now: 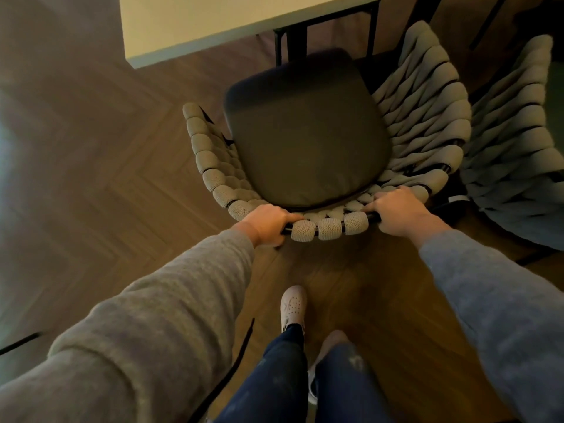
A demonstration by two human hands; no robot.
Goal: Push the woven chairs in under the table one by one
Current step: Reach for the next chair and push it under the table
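Woven chair (427, 123) on wood floor (91, 163), seat front close to bench (213, 22) edge, not tucked under. Left hand (268, 222) and right hand (396, 209) grip back rim, fingers (291, 217) curled round it. Second chair (512, 148) just beside, right.

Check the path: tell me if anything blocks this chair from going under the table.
Likely yes. The table's dark leg frame stands straight ahead of the seat cushion of the chair that the left hand and right hand grip. A second woven chair sits close on its right.
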